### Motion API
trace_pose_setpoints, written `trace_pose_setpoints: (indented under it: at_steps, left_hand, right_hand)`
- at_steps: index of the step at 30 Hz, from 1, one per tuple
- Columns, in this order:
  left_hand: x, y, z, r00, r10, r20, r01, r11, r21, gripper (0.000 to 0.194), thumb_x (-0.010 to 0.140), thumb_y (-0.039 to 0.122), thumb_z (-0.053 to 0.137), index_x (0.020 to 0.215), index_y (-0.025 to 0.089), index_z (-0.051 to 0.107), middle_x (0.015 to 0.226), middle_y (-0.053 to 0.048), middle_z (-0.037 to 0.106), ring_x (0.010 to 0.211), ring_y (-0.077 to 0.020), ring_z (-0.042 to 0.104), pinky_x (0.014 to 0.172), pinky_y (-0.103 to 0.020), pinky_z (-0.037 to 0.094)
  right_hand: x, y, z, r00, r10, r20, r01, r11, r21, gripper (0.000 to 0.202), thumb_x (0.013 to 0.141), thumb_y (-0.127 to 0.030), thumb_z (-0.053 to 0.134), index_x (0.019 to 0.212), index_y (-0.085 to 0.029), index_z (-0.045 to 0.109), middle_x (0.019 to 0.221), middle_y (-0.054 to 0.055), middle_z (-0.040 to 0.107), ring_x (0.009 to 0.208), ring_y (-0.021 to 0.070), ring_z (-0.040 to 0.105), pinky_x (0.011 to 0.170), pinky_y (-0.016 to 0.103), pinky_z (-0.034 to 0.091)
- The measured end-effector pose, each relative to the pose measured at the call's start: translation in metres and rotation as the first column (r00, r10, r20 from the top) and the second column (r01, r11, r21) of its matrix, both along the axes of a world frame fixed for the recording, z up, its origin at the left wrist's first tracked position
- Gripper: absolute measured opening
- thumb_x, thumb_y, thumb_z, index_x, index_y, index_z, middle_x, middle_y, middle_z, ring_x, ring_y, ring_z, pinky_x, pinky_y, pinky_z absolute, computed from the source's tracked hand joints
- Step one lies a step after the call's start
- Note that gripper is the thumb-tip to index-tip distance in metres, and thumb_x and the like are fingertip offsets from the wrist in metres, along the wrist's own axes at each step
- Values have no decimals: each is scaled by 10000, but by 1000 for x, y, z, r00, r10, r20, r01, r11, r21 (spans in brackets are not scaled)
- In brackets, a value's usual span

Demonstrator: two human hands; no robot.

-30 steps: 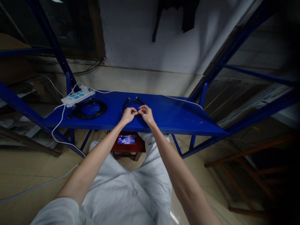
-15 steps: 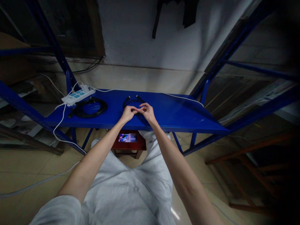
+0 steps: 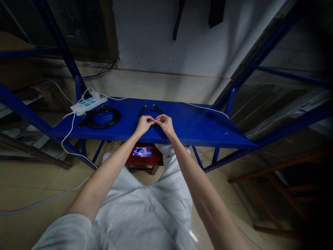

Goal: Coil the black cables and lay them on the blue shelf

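A small coiled black cable (image 3: 148, 111) lies on the blue shelf (image 3: 192, 125), its two plug ends pointing toward the wall. Over its near side, my left hand (image 3: 144, 125) and my right hand (image 3: 165, 124) meet, thumbs and forefingers pinched with the tips touching. Whatever sits between the fingertips is too small or hidden to name. Part of the coil is covered by the hands. To their left rests a larger coil of black cable (image 3: 114, 122), apart from both hands.
A white power strip (image 3: 85, 105) with a plugged-in adapter sits at the shelf's left end. Its white cord (image 3: 68, 136) hangs over the front. Blue posts (image 3: 56, 38) flank the shelf. Below, a phone (image 3: 142, 151) with a lit screen lies on a reddish stool (image 3: 153, 160).
The fingers of my right hand have curled in closer to the left fingertips. The view has shifted slightly; both cable coils stay put on the shelf.
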State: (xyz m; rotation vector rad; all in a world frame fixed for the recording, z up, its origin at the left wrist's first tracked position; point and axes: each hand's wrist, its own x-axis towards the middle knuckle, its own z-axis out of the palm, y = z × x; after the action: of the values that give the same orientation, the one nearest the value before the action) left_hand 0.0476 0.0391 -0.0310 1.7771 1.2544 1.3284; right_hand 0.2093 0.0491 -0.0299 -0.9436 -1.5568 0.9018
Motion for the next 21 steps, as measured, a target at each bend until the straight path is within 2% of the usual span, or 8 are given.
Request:
trace_pose_setpoints:
  at_steps: [8,14,21]
  left_hand:
    - [-2,-1,4,998,-51,-39,50,998,-33,107,766,124,730,839,157,801,834,-59,775,799,-203,689,833,-342,532]
    - [-3,-4,6,993,-101,-57,101,995,2,137,759,110,717,864,141,801,867,-67,770,814,-190,682,812,-313,523]
    - [-1,0,-1,990,-45,-132,46,999,4,56,743,189,762,788,161,778,833,-48,750,804,-185,672,813,-311,516]
  right_hand:
    - [0,3,-4,1000,-16,6,15,1000,17,427,673,-586,809,760,-199,651,723,36,663,660,164,573,651,308,479]
    - [2,5,-8,1000,-18,-25,18,1000,17,390,686,-547,809,738,-196,649,705,30,656,643,158,562,636,304,466]
    - [1,4,-5,998,-22,-67,20,1000,-19,352,622,-472,837,740,-195,654,716,37,680,657,166,588,647,309,484]
